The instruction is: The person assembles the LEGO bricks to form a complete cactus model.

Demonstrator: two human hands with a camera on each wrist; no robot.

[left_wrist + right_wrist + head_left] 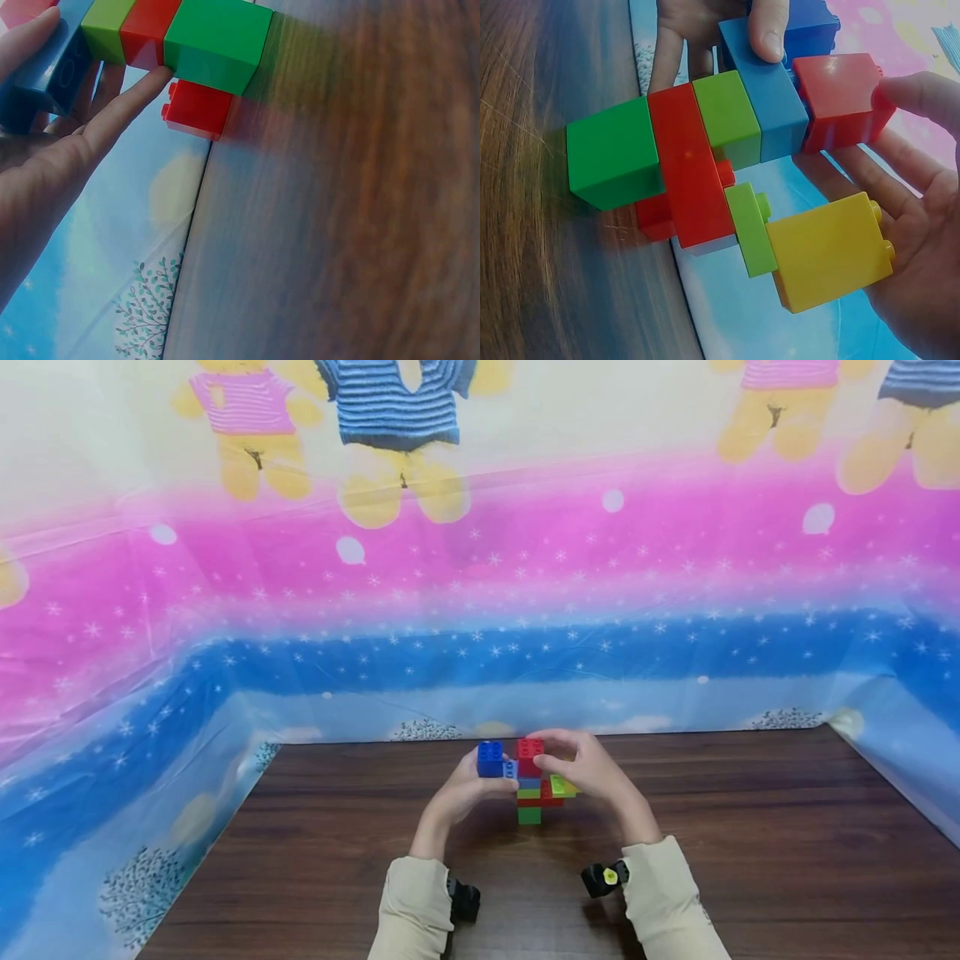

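Note:
A tower of toy building blocks stands on the table between both hands. Its green block (613, 154) is lowest, then a long red block (688, 165), a lime block (726, 116) and a long blue block (769, 97). A dark blue block (491, 760) sits on the long blue block's left end. My left hand (459, 792) grips that end, thumb on the long blue block. My right hand (592, 770) pinches a red block (844, 101) on top of the long blue block. Below the right palm, a yellow block (831, 251) sits on a thin lime block (751, 231).
Another red block (199, 109) is low behind the green block. The dark wooden table (765, 827) reaches back to a printed cloth (480, 652) that hangs behind and at both sides. Black wrist cameras (465, 902) are strapped at the sleeves.

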